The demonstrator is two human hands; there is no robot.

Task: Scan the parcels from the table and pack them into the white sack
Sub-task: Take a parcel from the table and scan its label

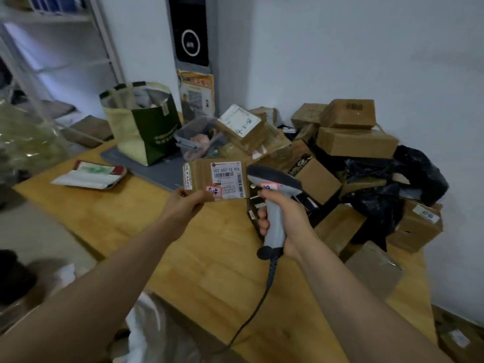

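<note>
Nearest, the white sack lies below the counter at its near edge. Above the counter, the left hand pinches a small labelled parcel by its near edge. Just right of it, the right hand has its fingers wrapped round a grey scanner. Far right, a pile of boxes and black bags lies against the wall.

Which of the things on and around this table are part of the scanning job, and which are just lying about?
Job: labelled parcel in the left hand, barcode scanner in the right hand, parcel pile, white sack.
Lying about: green tote bag, clear plastic box, grey mat.
</note>
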